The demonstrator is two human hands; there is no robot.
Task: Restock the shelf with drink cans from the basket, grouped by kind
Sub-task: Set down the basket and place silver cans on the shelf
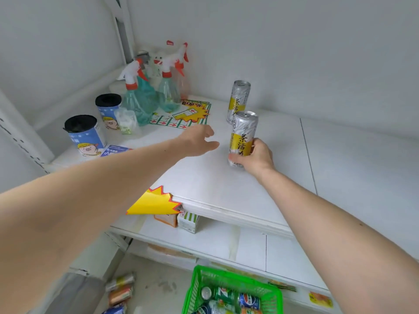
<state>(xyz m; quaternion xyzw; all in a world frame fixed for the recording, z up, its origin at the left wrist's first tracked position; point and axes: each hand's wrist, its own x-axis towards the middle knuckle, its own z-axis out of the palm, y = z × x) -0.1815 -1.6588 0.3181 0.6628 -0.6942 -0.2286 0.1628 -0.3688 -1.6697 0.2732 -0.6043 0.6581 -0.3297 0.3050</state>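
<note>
Two silver-yellow cans (242, 137) stand mid-shelf (226, 189), right hand (256, 158) gripping one.

On the shelf (226, 182), the can (243, 137) in my right hand (256, 158) stands just before another can (238, 100). My left hand (197, 141) hovers to their left, spray bottles (147, 96) behind it. The basket (229, 291) of cans sits below.

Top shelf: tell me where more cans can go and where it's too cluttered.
Bare shelf lies right of the standing can and the can in the right hand, and in front toward the shelf edge. The back-left corner is crowded: spray bottles, blue tubs, flyers.
</note>
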